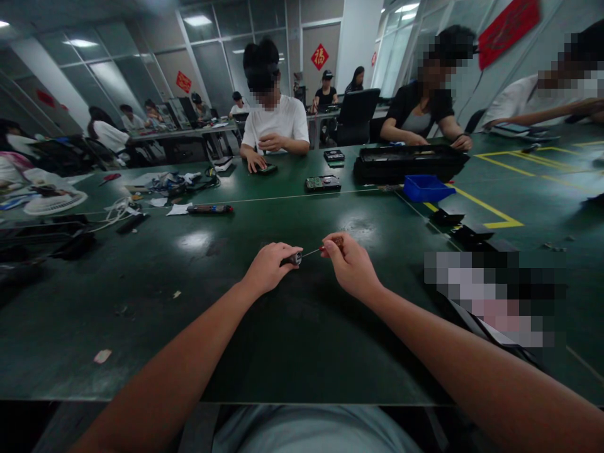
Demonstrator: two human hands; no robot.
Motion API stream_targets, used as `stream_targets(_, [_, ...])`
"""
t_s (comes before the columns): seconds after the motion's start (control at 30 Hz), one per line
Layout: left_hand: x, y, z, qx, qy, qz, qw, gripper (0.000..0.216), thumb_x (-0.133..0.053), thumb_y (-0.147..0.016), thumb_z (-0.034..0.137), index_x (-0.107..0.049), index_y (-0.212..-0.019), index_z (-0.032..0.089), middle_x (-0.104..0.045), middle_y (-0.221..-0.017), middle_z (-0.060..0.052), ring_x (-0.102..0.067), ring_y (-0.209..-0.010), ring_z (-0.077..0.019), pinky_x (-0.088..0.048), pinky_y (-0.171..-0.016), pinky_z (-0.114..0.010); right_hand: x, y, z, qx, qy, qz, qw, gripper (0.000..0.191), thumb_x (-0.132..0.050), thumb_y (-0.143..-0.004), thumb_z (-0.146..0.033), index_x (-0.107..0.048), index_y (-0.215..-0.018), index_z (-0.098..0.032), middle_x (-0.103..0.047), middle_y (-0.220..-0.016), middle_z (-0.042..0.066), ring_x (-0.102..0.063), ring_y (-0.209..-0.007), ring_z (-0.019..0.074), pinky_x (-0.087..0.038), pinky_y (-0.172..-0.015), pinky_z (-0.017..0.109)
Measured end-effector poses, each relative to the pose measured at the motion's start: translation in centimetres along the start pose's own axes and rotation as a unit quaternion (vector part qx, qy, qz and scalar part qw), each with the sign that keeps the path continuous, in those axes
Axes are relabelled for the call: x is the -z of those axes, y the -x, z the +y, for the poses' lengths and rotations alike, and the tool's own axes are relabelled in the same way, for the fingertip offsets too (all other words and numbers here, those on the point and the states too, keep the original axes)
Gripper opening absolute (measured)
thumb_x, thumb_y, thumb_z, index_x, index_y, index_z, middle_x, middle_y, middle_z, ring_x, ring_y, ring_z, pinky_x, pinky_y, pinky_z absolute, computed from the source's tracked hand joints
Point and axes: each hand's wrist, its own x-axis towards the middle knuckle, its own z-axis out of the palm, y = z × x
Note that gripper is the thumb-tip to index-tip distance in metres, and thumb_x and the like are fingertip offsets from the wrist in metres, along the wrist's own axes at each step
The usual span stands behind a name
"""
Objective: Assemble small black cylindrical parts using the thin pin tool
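Note:
My left hand [270, 267] is closed on a small dark cylindrical part [296, 258], its lighter end face turned to the right. Fingers hide most of the part's body. My right hand [350, 261] grips a screwdriver [311, 253] by its reddish-brown handle. The thin metal shaft points left, its tip at the end face of the cylindrical part; whether it sits in a screw is too small to tell. Both hands are just above the green tabletop [283, 340], in front of my body.
Across the table a person in a white shirt [278, 123] handles a small device. Hard drives [323, 183], a long black housing [410, 165] and a blue bin [428, 188] stand ahead. An electric screwdriver [210, 209], cables [123, 211] and a white fan [55, 201] lie left.

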Motion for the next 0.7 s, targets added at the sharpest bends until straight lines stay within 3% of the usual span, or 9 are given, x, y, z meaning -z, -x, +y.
stream_targets(0.27, [0.08,-0.03,-0.05,0.023,0.041,0.007,0.999,0.034,-0.067,-0.091,0.021,-0.067,-0.124,0.022,-0.068,-0.124,-0.006,-0.061,-0.115,-0.0238,-0.045,-0.103,-0.043,0.10,-0.16,-0.01,0.000,0.046,0.015,0.999,0.019,-0.046,-0.099,-0.037,-0.059,-0.094,-0.024,-0.071,-0.079,0.005,-0.068,-0.075,0.0223,-0.047,-0.070,0.035])
stream_targets(0.4, [0.18,-0.03,0.32,0.065,0.087,0.066,0.992,0.033,-0.070,-0.087,0.020,-0.067,-0.120,0.020,-0.068,-0.123,-0.008,-0.062,-0.115,-0.0244,-0.047,-0.104,-0.043,0.08,-0.14,0.02,-0.006,0.041,0.026,0.999,0.019,-0.047,-0.099,-0.037,-0.059,-0.095,-0.024,-0.071,-0.080,0.005,-0.068,-0.075,0.0224,-0.047,-0.071,0.035])
stream_targets(0.57, [-0.02,-0.02,0.09,0.140,0.183,0.152,0.961,0.042,-0.063,-0.092,0.026,-0.056,-0.133,0.022,-0.066,-0.121,-0.009,-0.064,-0.108,-0.0238,-0.050,-0.099,-0.043,0.17,-0.08,0.13,-0.003,0.041,0.036,0.999,0.021,-0.047,-0.099,-0.039,-0.060,-0.095,-0.024,-0.071,-0.080,0.004,-0.068,-0.076,0.0228,-0.047,-0.071,0.036])
stream_targets(0.7, [-0.36,0.05,-0.36,0.165,0.266,0.151,0.938,0.036,-0.049,-0.099,0.035,-0.048,-0.133,0.023,-0.064,-0.109,-0.008,-0.064,-0.090,-0.0176,-0.053,-0.084,-0.034,0.18,-0.11,0.22,0.002,0.033,0.041,0.999,0.020,-0.047,-0.099,-0.039,-0.060,-0.095,-0.024,-0.071,-0.081,0.005,-0.069,-0.078,0.0231,-0.047,-0.072,0.036])
